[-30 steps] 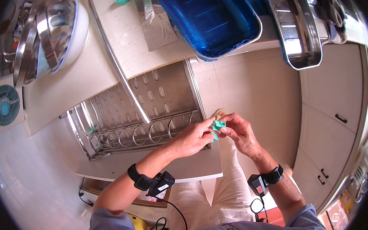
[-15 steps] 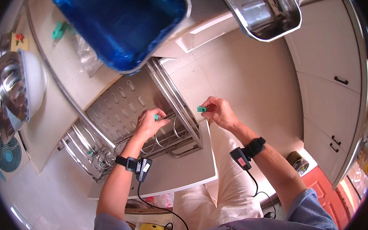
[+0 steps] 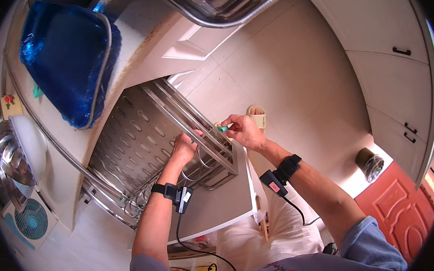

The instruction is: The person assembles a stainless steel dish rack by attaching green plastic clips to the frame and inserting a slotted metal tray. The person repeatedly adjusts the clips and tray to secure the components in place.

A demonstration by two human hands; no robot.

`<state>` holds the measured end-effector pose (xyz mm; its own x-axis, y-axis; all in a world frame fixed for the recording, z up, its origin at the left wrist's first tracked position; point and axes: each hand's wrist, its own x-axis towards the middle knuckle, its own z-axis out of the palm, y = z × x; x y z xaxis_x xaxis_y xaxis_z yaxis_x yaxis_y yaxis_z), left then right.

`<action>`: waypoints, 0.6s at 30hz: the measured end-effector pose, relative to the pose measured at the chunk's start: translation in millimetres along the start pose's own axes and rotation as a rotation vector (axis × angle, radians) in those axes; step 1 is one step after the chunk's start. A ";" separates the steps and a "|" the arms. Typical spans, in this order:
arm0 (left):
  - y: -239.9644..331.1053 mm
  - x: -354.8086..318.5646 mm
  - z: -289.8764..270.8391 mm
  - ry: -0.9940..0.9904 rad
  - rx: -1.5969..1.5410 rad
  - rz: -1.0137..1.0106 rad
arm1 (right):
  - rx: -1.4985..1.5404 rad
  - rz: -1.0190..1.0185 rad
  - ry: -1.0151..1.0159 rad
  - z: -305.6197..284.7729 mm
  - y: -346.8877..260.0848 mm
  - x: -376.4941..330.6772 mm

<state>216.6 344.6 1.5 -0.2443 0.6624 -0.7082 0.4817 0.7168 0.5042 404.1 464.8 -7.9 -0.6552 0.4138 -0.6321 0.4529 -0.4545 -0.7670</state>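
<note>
1. Hands meet at the near right corner of the rack, a perforated steel dish rack that stands on a white counter.
2. Right hand pinches a small teal clip between thumb and forefinger, right at the rack's upper rail near that corner; the other fingers are curled in.
3. Left hand is closed on the rail just beside the clip, fingers bent over the bars. What its fingertips grip beyond the bar, I cannot tell.
4. Judging by this, the clip is at the rail but still held in the fingers, so the work with it looks unfinished; whether it is already hooked on cannot be told, since the fingers cover the joint.
5. No dishes show in the rack; its wire slots along the near edge are bare.
6. Blue tub sits past the rack's far edge, untouched, and a steel basin lies at the counter's far right; both are well apart from the hands.
</note>
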 end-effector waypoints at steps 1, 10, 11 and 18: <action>0.9 -0.8 -1.3 -0.015 -0.048 -0.022 | -0.012 0.016 -0.001 1.7 -2.7 -0.4; 4.1 -2.1 -10.8 -0.085 -0.062 0.014 | 0.046 -0.002 0.040 15.4 -1.9 4.8; 3.6 -2.1 -10.6 -0.080 -0.061 0.008 | 0.070 0.002 0.034 14.2 -1.1 5.5; 0.9 -1.4 -11.9 -0.045 -0.061 0.016 | 0.377 0.052 -0.040 14.5 -2.8 11.9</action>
<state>207.4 346.9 8.8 -0.1982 0.6640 -0.7210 0.4323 0.7194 0.5437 386.3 459.6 -11.7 -0.6636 0.3547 -0.6587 0.2370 -0.7355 -0.6348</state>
